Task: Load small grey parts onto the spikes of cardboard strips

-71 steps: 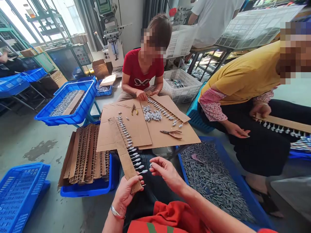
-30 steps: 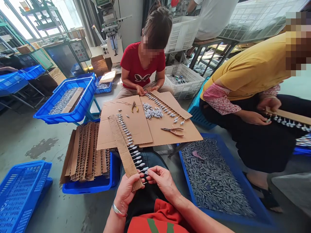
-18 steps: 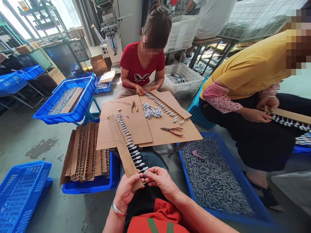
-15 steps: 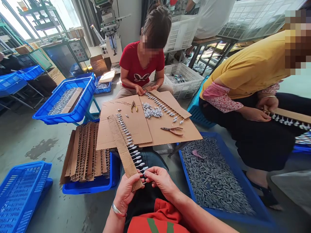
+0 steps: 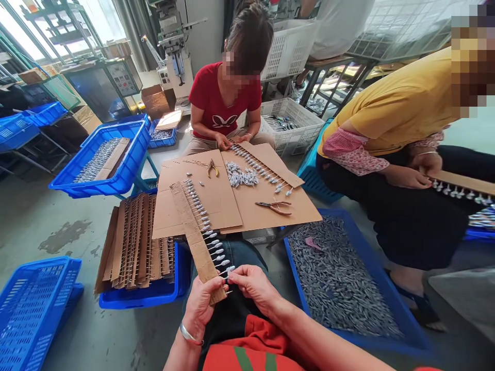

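Gripping the near end of a cardboard strip [image 5: 199, 252] with the fingers of the left hand [image 5: 198, 301], and pinching a grey spindle-shaped piece [image 5: 230, 269] between closed fingers of the right hand [image 5: 258, 288], just right of the left thumb. Reaching with the strip away from both sets of fingers, out over the cardboard-covered surface [image 5: 228, 219]. Best to brace the strip close to the pinched piece, keep the right pinch light and straight, and avoid bumping the neighbouring pieces [image 5: 220, 257] just beyond the fingers. Cannot make out any brand, label or lettering; on the red shirt [image 5: 209, 100] well beyond the fingers, showing only a pale motif [image 5: 224, 121].
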Tool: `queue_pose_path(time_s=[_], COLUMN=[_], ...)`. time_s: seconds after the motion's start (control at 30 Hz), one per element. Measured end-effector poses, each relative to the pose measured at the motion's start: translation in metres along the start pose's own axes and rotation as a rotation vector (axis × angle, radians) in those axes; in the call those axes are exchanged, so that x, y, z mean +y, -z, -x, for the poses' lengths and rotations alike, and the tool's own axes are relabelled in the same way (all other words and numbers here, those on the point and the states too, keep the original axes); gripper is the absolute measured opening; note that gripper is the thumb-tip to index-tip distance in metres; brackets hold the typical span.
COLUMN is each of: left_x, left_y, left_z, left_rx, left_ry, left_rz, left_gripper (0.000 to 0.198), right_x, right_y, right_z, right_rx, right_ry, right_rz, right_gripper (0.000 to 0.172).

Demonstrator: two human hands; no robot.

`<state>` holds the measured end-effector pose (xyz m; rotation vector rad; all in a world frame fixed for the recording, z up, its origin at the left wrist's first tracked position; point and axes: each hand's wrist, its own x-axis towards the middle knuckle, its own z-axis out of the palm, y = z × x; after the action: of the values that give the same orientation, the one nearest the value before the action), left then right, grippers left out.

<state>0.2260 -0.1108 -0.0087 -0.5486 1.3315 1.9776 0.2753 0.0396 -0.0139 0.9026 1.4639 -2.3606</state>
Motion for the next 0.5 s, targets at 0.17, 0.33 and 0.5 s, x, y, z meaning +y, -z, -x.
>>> queue_pose_path(time_s=[0.17, 0.33, 0.5], left_x=[-0.0014, 0.0005, 0.0019], left_y=[0.0013, 0.0035, 0.0058], left_z=[-0.0004, 0.0, 0.0011], left_rx=[0.004, -0.061, -0.065], left_ry=[-0.01, 0.0, 0.024], left_rz=[-0.007, 0.009, 0.042], left_gripper=[0.04, 0.037, 0.038], right_x=[0.0004, -0.0038, -0.0039], right_y=[0.0011, 0.0035, 0.0067], right_z=[-0.0005, 0.0004, 0.0048], right_rx=[-0.007, -0.033, -0.026], right_ry=[0.014, 0.023, 0.054], right_rz=[0.017, 0.007, 0.003], right_gripper=[0.051, 0.048, 0.043])
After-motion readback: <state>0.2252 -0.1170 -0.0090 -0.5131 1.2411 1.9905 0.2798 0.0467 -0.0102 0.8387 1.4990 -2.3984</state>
